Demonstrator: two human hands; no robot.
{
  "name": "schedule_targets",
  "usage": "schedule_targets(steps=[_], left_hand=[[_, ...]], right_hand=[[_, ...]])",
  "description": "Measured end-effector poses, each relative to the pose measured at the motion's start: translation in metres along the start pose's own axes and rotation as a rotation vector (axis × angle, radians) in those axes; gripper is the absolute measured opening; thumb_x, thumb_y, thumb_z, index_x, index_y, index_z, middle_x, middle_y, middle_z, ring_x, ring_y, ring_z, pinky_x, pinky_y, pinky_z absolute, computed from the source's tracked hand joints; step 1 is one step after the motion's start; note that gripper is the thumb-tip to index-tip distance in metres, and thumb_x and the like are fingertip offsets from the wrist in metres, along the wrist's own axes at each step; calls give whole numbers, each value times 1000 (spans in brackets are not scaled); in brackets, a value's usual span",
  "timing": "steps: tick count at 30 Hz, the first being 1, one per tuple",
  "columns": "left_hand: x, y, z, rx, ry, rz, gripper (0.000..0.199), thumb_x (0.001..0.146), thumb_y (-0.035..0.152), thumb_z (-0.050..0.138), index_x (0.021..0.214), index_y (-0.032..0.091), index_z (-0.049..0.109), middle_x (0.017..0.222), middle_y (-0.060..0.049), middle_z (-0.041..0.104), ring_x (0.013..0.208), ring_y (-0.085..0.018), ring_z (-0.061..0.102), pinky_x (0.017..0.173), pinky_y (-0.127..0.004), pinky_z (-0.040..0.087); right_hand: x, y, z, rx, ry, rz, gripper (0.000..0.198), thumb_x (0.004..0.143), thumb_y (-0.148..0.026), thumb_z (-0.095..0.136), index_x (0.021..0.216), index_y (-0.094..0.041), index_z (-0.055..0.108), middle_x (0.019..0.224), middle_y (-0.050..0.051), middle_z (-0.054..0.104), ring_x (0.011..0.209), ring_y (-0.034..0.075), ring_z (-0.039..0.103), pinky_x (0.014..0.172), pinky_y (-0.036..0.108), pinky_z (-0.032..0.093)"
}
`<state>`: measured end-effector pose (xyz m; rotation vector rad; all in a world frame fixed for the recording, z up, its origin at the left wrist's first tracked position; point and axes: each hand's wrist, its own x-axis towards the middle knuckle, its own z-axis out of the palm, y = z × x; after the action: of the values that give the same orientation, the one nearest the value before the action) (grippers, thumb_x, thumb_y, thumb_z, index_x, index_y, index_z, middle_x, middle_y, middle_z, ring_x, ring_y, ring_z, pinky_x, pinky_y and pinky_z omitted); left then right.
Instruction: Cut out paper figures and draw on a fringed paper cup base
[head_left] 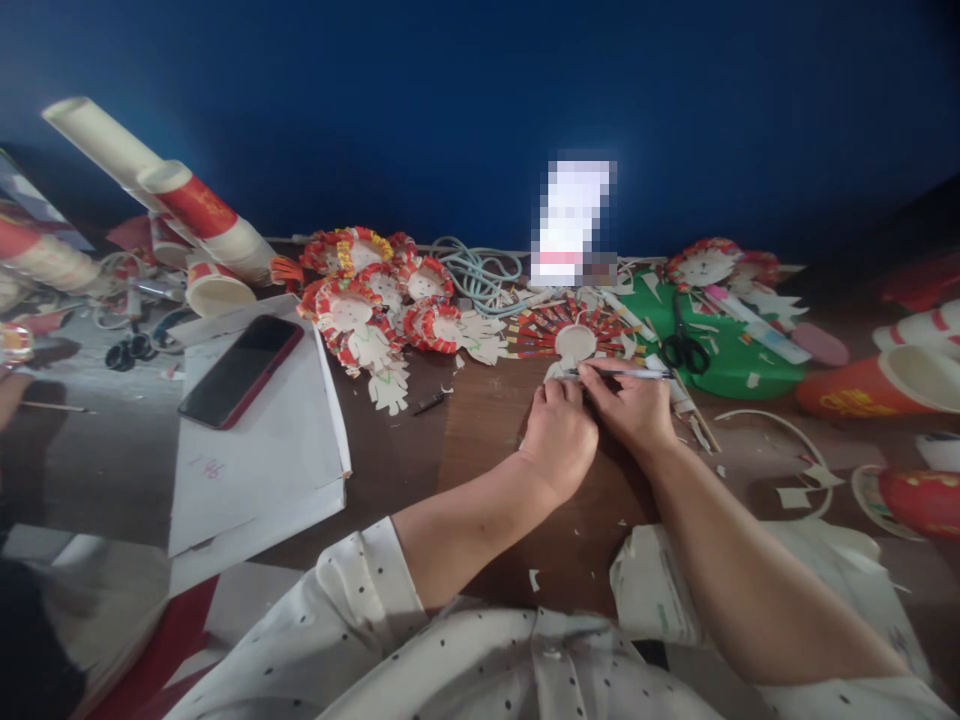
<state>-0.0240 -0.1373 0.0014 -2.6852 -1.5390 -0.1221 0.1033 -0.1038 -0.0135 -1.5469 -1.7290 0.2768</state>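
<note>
My right hand (pixel 634 408) is closed around a slim pen (pixel 637 374), which lies nearly level with its tip pointing left. My left hand (pixel 561 432) sits beside it, fingers curled at the near edge of a paper-cup craft (pixel 576 342). That craft has a round white centre and red cut strips fanned out around it, and it rests on the brown table. Both hands nearly touch. The left fingertips are partly hidden, but they seem to hold the craft's white lower part.
Several finished paper-cup figures (pixel 349 305) lie to the left. A phone (pixel 241 372) rests on white paper (pixel 259 480). Black-handled scissors (pixel 686 352) lie on a green sheet (pixel 757 375). Stacked cups (pixel 210 220) lean at left; a red cup (pixel 847 388) lies right. A lit, blurred screen (pixel 571 220) stands behind.
</note>
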Motion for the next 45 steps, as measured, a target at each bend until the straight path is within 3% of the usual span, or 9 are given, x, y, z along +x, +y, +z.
schedule_targets(steps=[9,13,17,21,27,33,37,40,45], left_hand=[[0,0,-1,-3,-3,-6,47,95,17,44,138,-1,49,116,-22,59,107,-25,56,89,-36,49],[-1,-1,-3,2,-30,19,37,94,15,43,122,1,61,111,-21,60,103,-26,56,85,-36,50],[0,-1,-5,-6,-46,27,31,93,15,43,111,3,67,111,-21,60,102,-27,57,82,-36,49],[1,-1,-8,-18,-64,21,30,93,15,44,108,3,68,112,-21,60,104,-27,57,84,-37,49],[1,-1,-8,-19,-55,7,33,94,15,43,114,3,65,113,-19,61,105,-26,57,87,-36,50],[0,0,-4,1,-25,12,39,94,16,43,127,1,59,117,-21,59,107,-26,56,89,-37,49],[0,0,-3,8,-19,13,41,94,15,42,130,1,57,115,-20,61,105,-26,57,88,-37,50],[0,0,-3,7,-19,11,37,94,14,42,123,2,62,114,-21,61,105,-27,57,86,-37,50],[0,0,-2,-16,-23,9,39,94,15,43,127,2,59,114,-20,62,103,-27,58,86,-37,50]], right_hand=[[0,-2,1,5,30,-8,27,89,-43,57,86,-22,75,86,7,77,80,25,73,76,36,58],[1,-2,-2,94,114,30,32,93,-45,53,99,-21,73,83,8,76,68,21,71,66,33,58],[2,4,-6,54,190,32,32,96,-41,49,113,-23,70,89,7,76,80,21,72,79,34,57],[1,13,-8,-39,101,70,30,94,-40,50,111,-25,71,100,6,76,89,22,72,81,35,55],[1,11,-10,-195,-15,144,31,89,-43,54,106,-28,74,90,4,76,78,23,70,69,32,52],[1,5,-12,-228,-110,125,38,89,-48,51,111,-25,73,98,7,76,84,26,69,70,34,50],[0,1,-10,-193,-99,127,38,89,-49,52,110,-23,72,99,8,75,86,26,69,74,36,51],[0,-6,-9,-48,-35,87,37,93,-47,49,105,-21,73,101,9,74,94,25,69,84,37,52],[1,-11,-7,124,-45,59,39,98,-43,39,102,-21,71,85,8,71,88,23,68,82,37,53]])
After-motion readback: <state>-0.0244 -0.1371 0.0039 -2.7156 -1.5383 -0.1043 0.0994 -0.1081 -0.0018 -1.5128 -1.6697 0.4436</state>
